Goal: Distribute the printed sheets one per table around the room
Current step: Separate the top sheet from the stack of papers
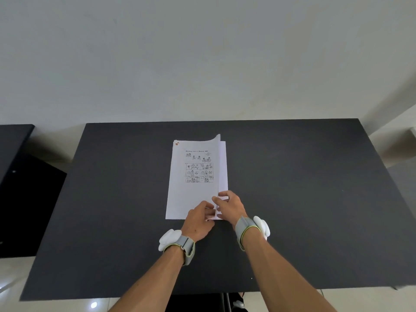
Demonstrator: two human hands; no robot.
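A matte, dark grey rectangular tabletop (292, 210) with a fine, flat finish stands against a plain pale wall (202, 52). Near its centre lies a thin stack of white printed paper sheets (193, 194), long edges running away from the viewer. The top sheet carries a short heading, a row of small line drawings and a grid of boxed cartoon panels; a small orange mark sits at its far left corner. Its right edge is raised off the stack, and the far right corner curls upward, exposing the blank sheets beneath.

Both hands meet at the stack's near right corner. The left hand (199, 218) rests palm-down on the paper, fingers bent, pressing the near edge. The right hand (229, 206) pinches the lifted edge of the top sheet narrowly between thumb and fingers. Each wrist wears a grey fabric strap with a white, rounded plastic device (169, 239). A second dark table's corner (15, 140) shows at far left.
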